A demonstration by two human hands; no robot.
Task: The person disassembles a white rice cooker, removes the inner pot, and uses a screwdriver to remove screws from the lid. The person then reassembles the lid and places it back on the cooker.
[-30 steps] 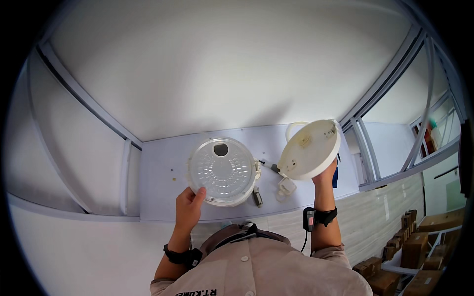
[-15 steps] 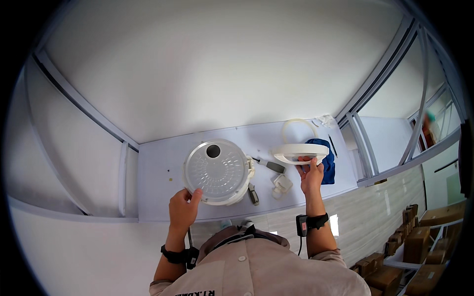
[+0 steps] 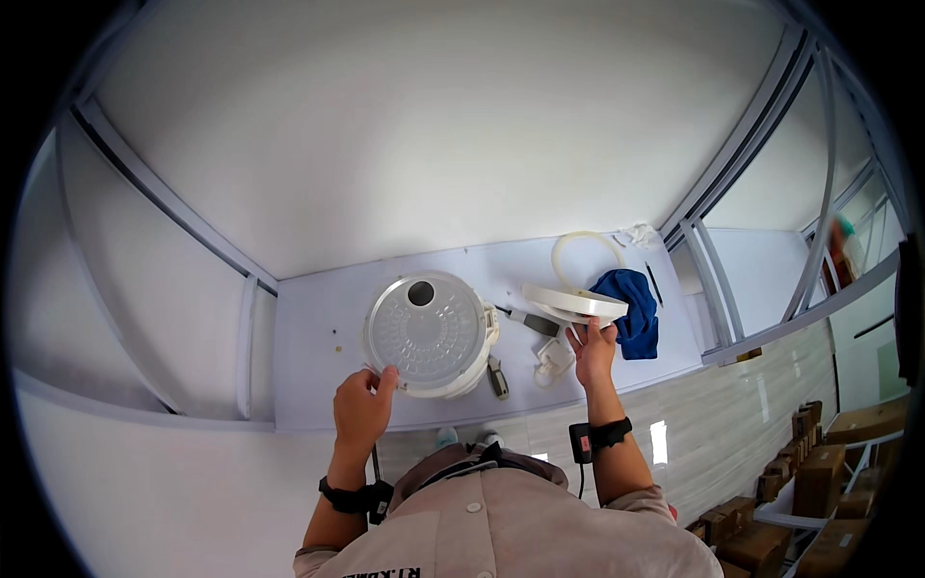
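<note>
A round white appliance body (image 3: 430, 333) with a ribbed top and a dark round hole lies on the pale table (image 3: 308, 328). My left hand (image 3: 362, 409) grips its near rim. My right hand (image 3: 592, 352) holds a white round disc-shaped lid (image 3: 574, 302) nearly flat, just above the table, beside a blue cloth (image 3: 628, 301). A screwdriver (image 3: 526, 319) lies between the body and the lid.
A pale ring gasket (image 3: 582, 252) lies behind the lid. A small white part (image 3: 552, 360) and a small dark part (image 3: 497, 378) sit near the front edge. White partition walls rise behind the table. Cardboard boxes (image 3: 819, 472) stand at the lower right.
My right hand has tilted the lid from upright and facing me to nearly flat and lowered it toward the table. The left hand stays on the appliance rim.
</note>
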